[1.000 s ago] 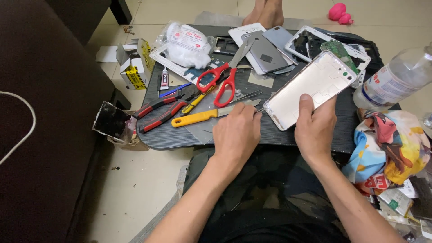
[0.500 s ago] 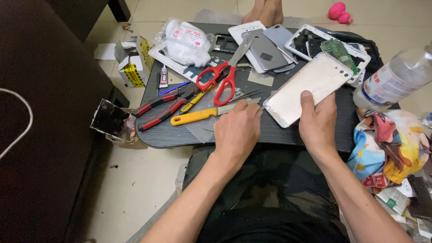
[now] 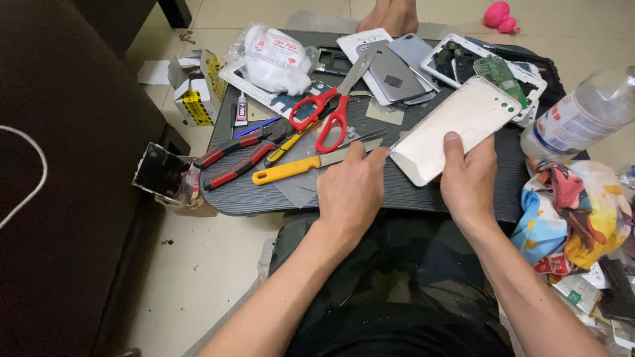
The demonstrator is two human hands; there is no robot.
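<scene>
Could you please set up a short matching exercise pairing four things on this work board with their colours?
Things:
1. scissors
2. knife
3. phone back cover under the right hand
4. bottle

Colours:
A. yellow handle
B. clear
C. red handles
D. pale gold

Pairs: 1-C, 2-A, 3-D, 4-B

On the dark tray table [image 3: 423, 198] there is one pair of red-handled scissors [image 3: 329, 112], one yellow-handled knife [image 3: 301, 167], one pair of red-and-black pliers [image 3: 235, 157] and one small glue tube [image 3: 241, 110]. One pale gold phone back cover [image 3: 456, 125] lies among roughly three grey and white phone shells [image 3: 390, 63]. Beside the table there is one clear plastic bottle [image 3: 582, 116], one yellow-and-white cardboard box [image 3: 195, 89], and one bag of white cotton [image 3: 274, 59]. Two bare hands show: left [image 3: 350, 192], right [image 3: 466, 178].
</scene>
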